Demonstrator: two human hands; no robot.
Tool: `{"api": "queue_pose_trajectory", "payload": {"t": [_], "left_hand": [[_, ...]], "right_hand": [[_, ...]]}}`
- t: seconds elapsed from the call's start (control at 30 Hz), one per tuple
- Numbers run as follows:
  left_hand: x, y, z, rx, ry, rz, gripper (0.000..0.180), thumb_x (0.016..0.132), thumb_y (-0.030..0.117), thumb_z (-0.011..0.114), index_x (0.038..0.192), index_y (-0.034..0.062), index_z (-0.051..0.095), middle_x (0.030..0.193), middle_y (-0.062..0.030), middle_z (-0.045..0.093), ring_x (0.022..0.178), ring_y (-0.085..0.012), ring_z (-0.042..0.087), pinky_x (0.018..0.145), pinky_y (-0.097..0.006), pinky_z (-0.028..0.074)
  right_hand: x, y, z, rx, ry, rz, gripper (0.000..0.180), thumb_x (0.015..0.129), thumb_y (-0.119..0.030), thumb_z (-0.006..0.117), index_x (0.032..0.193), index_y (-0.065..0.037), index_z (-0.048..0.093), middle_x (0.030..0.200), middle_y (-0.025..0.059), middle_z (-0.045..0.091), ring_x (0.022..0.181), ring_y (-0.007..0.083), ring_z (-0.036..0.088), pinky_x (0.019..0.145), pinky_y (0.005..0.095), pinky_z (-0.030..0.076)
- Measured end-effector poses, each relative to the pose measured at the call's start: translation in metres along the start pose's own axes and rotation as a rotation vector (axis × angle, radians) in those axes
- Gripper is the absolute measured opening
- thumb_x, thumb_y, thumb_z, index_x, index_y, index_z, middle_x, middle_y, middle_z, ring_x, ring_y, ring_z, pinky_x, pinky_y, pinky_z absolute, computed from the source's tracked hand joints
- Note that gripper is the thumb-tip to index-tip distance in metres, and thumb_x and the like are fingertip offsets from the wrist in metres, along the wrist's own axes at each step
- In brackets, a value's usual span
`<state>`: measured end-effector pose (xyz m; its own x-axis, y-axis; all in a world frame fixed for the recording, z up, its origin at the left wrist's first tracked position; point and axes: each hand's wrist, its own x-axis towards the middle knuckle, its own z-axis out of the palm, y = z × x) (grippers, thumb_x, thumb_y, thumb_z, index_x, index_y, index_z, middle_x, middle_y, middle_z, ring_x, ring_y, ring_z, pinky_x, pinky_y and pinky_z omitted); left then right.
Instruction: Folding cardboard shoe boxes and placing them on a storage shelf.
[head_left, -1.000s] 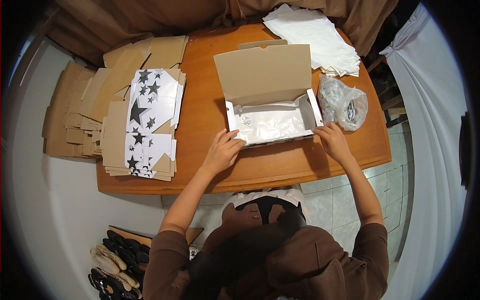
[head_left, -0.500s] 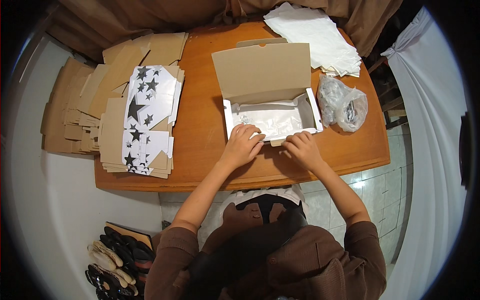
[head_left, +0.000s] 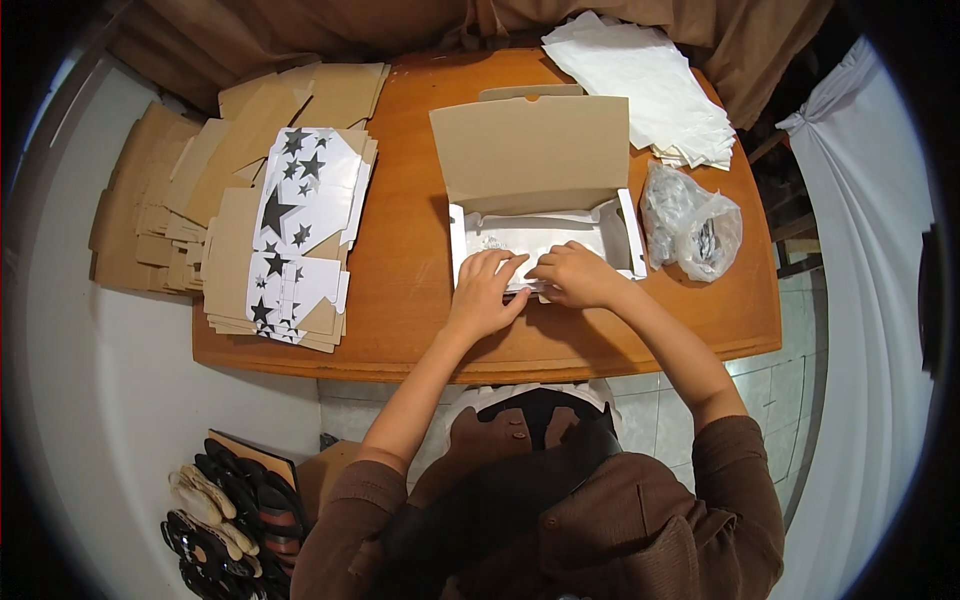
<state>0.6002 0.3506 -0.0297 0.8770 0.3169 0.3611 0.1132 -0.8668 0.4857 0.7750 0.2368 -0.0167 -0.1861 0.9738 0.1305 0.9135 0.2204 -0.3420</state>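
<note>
Both hands have come in from the outer corners of the open cardboard box (head_left: 540, 200) and now meet at the middle of its front edge. The left hand (head_left: 487, 293) and the right hand (head_left: 577, 276) lie almost touching, fingers curled and pressed down on the white tissue paper (head_left: 530, 235) that lines the box, so the work looks to have passed from spreading the lining to tucking or folding it at the front wall. The box sits at the centre of the wooden table (head_left: 410, 250) with its lid standing up at 12 o'clock.

At 9 o'clock lies a pile of flat box blanks (head_left: 290, 230), some star-printed. At 1 o'clock is a stack of white sheets (head_left: 650, 85), at 3 o'clock a crumpled clear plastic bag (head_left: 690, 225) just beside the box wall, close to the right wrist. Nothing blocks the hands
</note>
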Motion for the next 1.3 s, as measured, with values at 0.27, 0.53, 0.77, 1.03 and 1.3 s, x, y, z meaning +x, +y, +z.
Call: {"api": "queue_pose_trajectory", "payload": {"t": [0.27, 0.53, 0.77, 1.03, 1.3], "left_hand": [[0.0, -0.003, -0.002, 0.036, -0.012, -0.067, 0.061, 0.076, 0.029, 0.065, 0.13, 0.0104, 0.045, 0.119, -0.0128, 0.049, 0.119, -0.0314, 0.04, 0.105, -0.047, 0.025], [-0.002, -0.001, -0.006, 0.042, -0.039, -0.069, 0.063, 0.075, 0.027, 0.065, 0.131, 0.0086, 0.044, 0.123, -0.0158, 0.046, 0.122, -0.0337, 0.036, 0.106, -0.046, 0.023], [0.01, -0.007, -0.011, -0.139, -0.072, -0.144, 0.062, 0.076, 0.025, 0.066, 0.131, 0.0085, 0.044, 0.124, -0.0159, 0.044, 0.119, -0.0346, 0.038, 0.105, -0.045, 0.026], [0.06, -0.018, -0.047, 0.016, 0.086, -0.097, 0.052, 0.083, 0.02, 0.06, 0.13, 0.0075, 0.043, 0.126, -0.0181, 0.043, 0.119, -0.0359, 0.038, 0.102, -0.045, 0.03], [0.062, -0.006, -0.088, 0.461, 0.398, 0.217, 0.062, 0.074, 0.02, 0.072, 0.13, 0.0142, 0.047, 0.13, -0.0104, 0.044, 0.124, -0.0303, 0.037, 0.105, -0.047, 0.028]], "right_hand": [[0.013, 0.013, 0.003, -0.041, -0.038, -0.219, 0.011, 0.078, -0.019, 0.062, 0.084, -0.009, 0.064, 0.081, 0.0052, 0.063, 0.082, 0.0226, 0.061, 0.071, 0.0348, 0.046], [0.01, 0.01, 0.009, 0.213, 0.007, -0.035, 0.018, 0.081, -0.022, 0.061, 0.088, -0.006, 0.063, 0.08, 0.0088, 0.063, 0.078, 0.0279, 0.061, 0.069, 0.0399, 0.049], [0.059, 0.049, -0.056, -0.044, 0.43, -0.1, 0.029, 0.073, -0.017, 0.064, 0.101, -0.008, 0.061, 0.099, 0.0101, 0.059, 0.099, 0.03, 0.054, 0.086, 0.0443, 0.042], [0.108, 0.097, -0.102, -0.466, 0.638, 0.339, 0.038, 0.072, -0.013, 0.063, 0.109, -0.008, 0.054, 0.101, 0.0091, 0.057, 0.105, 0.0288, 0.052, 0.103, 0.048, 0.032], [0.024, 0.006, -0.102, -0.453, 0.484, 0.064, 0.014, 0.075, -0.013, 0.061, 0.087, -0.009, 0.055, 0.087, 0.0059, 0.058, 0.088, 0.0262, 0.058, 0.089, 0.0401, 0.043]]}}
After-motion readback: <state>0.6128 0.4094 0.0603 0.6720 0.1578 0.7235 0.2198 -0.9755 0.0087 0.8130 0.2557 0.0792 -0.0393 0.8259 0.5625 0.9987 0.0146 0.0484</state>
